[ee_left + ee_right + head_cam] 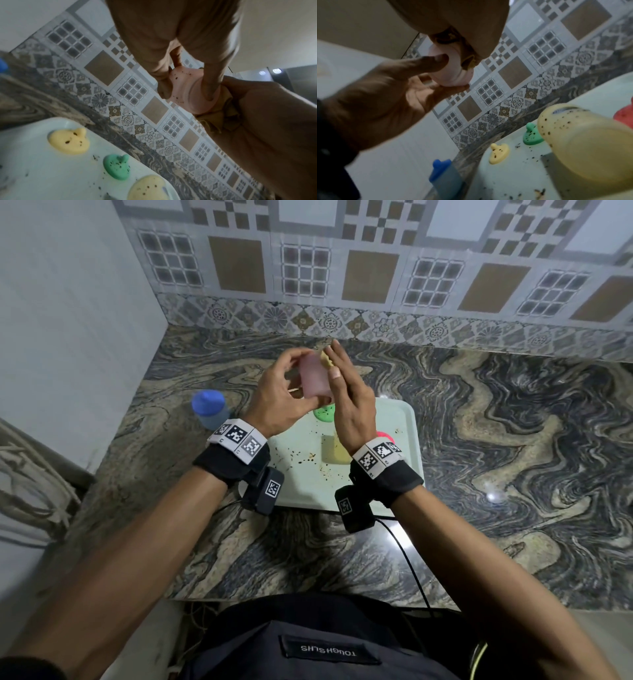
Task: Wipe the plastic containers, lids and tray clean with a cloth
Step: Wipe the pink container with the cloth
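left hand (278, 395) gripping pale pink plastic container (313, 378) above white tray's (402, 419) far edge | right hand (349, 402) pressing crumpled tan cloth (217, 119), seemingly into its mouth | wrist views showing dark specks on it

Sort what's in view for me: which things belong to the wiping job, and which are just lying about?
Part of the job:
pink container, held by the left hand
cloth, pressed to it by the right hand
yellow container, speckled
green lid
yellow lid
red lid
tray, crumb-strewn
blue capped container, off the tray

Just there:
counter
tiled wall
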The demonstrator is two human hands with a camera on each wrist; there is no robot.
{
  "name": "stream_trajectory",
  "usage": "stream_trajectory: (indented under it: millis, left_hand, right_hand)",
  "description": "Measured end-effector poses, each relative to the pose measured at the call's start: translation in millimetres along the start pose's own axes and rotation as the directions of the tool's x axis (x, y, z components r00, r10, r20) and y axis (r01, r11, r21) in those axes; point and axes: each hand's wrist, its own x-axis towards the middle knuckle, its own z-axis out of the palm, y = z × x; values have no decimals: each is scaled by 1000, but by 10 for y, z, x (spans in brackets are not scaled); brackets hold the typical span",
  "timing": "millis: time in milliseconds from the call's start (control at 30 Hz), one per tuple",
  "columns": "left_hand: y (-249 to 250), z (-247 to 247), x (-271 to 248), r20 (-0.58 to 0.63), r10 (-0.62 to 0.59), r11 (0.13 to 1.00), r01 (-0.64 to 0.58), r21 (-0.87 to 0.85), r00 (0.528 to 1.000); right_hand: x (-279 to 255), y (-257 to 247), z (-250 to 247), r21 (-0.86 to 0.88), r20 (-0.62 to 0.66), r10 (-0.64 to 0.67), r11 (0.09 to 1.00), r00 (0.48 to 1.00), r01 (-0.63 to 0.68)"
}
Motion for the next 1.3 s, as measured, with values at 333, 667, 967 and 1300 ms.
stream_trajectory:
  millis: [333,667,967,1300]
  left_hand:
    - [253,107,97,13,104,937,-103,333,994]
    - [361,118,194,72,125,842,-144,520,990]
    - [415,206,150,58,71,976,-81,202,996]
    - [586,237,202,82,197,955,-210,210,977]
  right_hand:
    - [19,1,-57,-90,-56,-77,993,995,72]
    - [49,-200,-97,159,-166,114,983,979,-88]
    - [138,-229,-199,151,-259,130,984,957,-92]
    - [123,-395,-310,162,-231,14,986,973,24]
